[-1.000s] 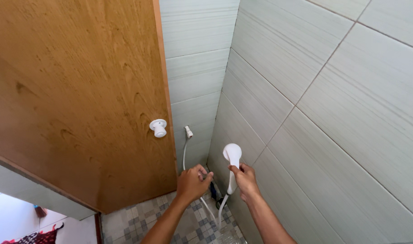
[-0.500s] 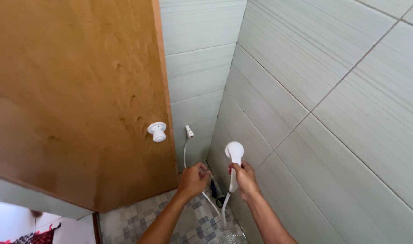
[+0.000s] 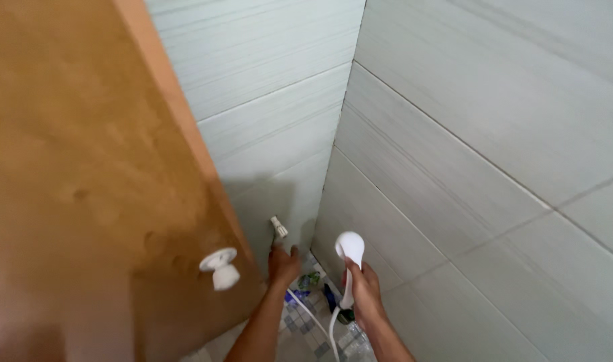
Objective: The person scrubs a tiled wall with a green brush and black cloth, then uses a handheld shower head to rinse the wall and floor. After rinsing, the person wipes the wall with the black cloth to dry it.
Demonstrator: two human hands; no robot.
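My right hand (image 3: 364, 292) grips the handle of a white hand shower (image 3: 350, 249), its round head pointing up in front of the tiled corner. A white hose (image 3: 320, 322) runs from the handle down and across to the left. My left hand (image 3: 283, 263) reaches toward the back wall, its fingers just below a small white wall valve (image 3: 278, 227) where the hose connects. Whether the fingers touch the valve or the hose cannot be told.
A brown wooden door (image 3: 85, 201) with a white round knob (image 3: 220, 267) stands open on the left, close to my left arm. Pale grey tiled walls (image 3: 454, 167) meet in a corner. Small coloured items lie on the patterned floor (image 3: 313, 281) below.
My left hand has risen from the hose toward the wall valve. The view has tilted and moved closer to the door. The right hand still holds the hand shower.
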